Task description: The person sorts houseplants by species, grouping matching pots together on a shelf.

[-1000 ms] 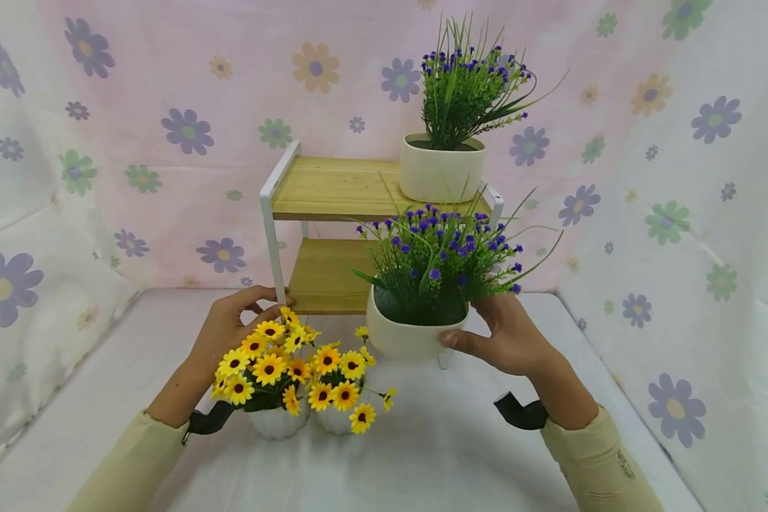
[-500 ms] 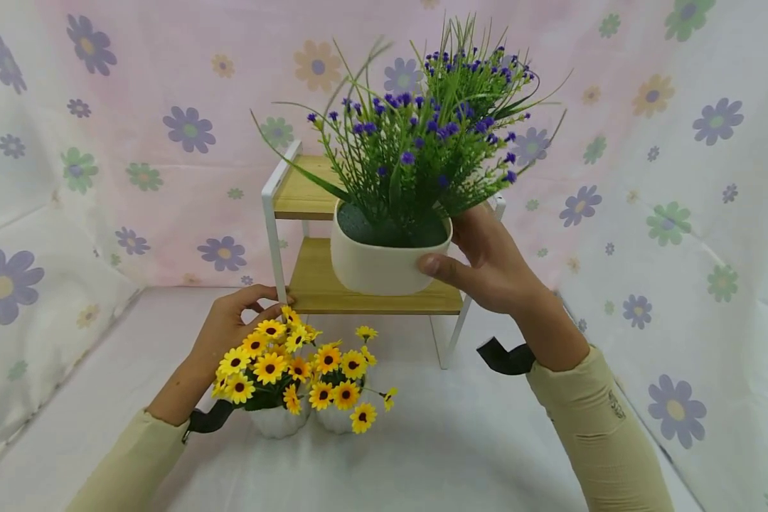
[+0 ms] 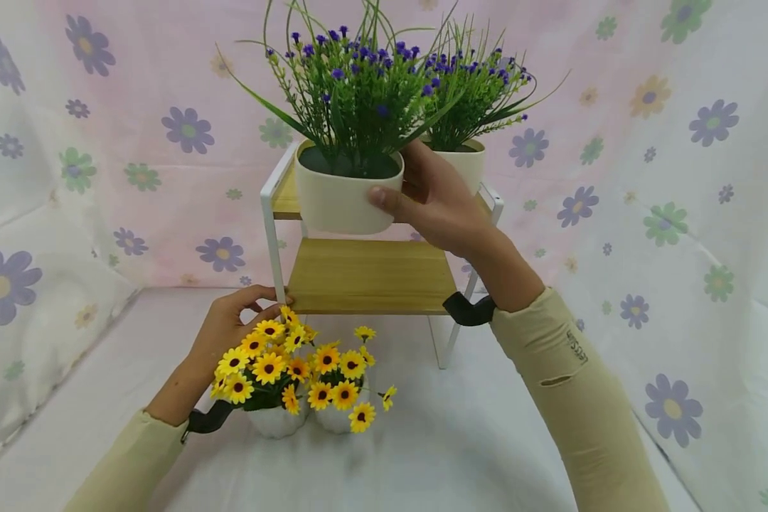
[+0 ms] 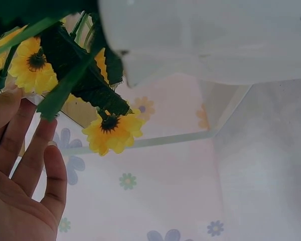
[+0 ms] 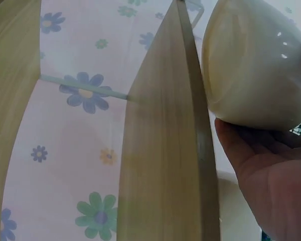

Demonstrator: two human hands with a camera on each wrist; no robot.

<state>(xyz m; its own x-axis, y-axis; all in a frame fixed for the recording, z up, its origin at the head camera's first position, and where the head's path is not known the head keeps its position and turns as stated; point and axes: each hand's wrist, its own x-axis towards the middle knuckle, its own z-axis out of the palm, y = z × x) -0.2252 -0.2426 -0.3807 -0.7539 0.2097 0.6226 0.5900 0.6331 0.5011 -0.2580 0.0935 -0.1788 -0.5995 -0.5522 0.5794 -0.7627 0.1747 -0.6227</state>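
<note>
My right hand (image 3: 444, 203) grips a cream oval flowerpot (image 3: 348, 199) of purple flowers and grass by its right side, thumb on the front. The pot is upright, in front of the top board of a two-tier shelf (image 3: 371, 274). From below, in the right wrist view, the pot (image 5: 256, 65) appears beside the board's edge. My left hand (image 3: 227, 323) holds the shelf's left white leg near the lower board. Yellow flowers (image 3: 269, 366) in a white pot partly hide that hand; in the left wrist view, leaves and blooms cover the fingertips.
A matching purple-flowered pot (image 3: 464, 163) stands at the right end of the top board, partly behind my right hand. A second small white pot of yellow flowers (image 3: 342, 395) sits on the white table beside the first. Flower-print cloth (image 3: 166, 199) surrounds the table.
My right hand has raised the purple-flowered pot from low in front of the shelf up to the top board's height, moving it leftward. The left hand stays at the leg.
</note>
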